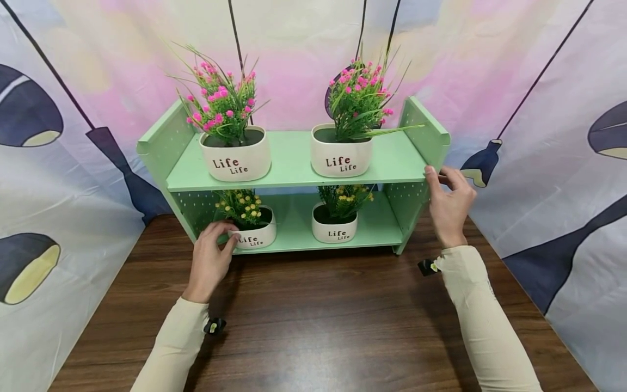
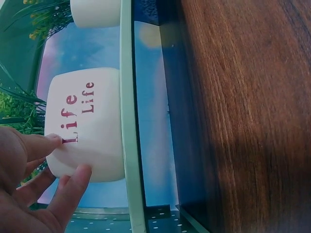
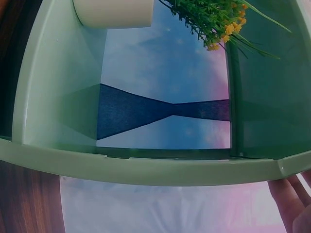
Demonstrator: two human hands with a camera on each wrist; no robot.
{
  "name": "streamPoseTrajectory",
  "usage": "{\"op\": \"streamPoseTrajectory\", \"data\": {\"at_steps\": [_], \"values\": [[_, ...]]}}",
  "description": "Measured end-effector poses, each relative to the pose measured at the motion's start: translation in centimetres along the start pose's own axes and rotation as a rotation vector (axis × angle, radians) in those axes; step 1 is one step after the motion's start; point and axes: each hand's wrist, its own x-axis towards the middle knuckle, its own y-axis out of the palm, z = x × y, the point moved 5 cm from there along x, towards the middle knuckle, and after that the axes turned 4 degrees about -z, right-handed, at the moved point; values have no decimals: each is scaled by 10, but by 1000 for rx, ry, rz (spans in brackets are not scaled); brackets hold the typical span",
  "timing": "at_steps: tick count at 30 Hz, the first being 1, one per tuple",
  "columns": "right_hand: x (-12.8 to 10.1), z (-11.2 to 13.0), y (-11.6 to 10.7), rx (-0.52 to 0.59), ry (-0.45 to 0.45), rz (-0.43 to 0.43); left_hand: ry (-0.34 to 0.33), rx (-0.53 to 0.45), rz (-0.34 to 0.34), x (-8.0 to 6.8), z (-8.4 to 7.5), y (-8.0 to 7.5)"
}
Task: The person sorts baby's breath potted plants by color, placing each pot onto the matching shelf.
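From your head camera, a dark wooden table (image 1: 313,316) hemmed in by printed fabric backdrops (image 1: 553,163) carries a green two-tier shelf rack (image 1: 294,163) whose long axis runs left to right with its open front facing you; your left hand (image 1: 209,260) curls thumb and fingers round the lower-left white "Life" pot of yellow flowers (image 1: 254,234), lettering toward you, at the lower tier's front edge, while your right hand (image 1: 448,202) has loosely bent fingers touching the rack's right side panel at the upper tier. At your left wrist, spread fingers (image 2: 73,187) press the pot (image 2: 92,124) behind the lower tier's front lip (image 2: 129,121). At your right wrist only fingertips (image 3: 291,199) show beside the rack's edge (image 3: 146,167), so you cannot tell their grip there.
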Motion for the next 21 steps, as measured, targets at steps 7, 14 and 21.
{"op": "streamPoseTrajectory", "data": {"at_steps": [7, 14, 21], "values": [[-2, 9, 1, -23, -34, 8, 4, 1, 12, -1, -2, 1], [-3, 28, 0, -14, -21, 12, 8, 6, -8, -3, -3, -2], [-12, -2, -11, -64, 83, 145, 19, 59, 30, -12, -18, -21]]}}
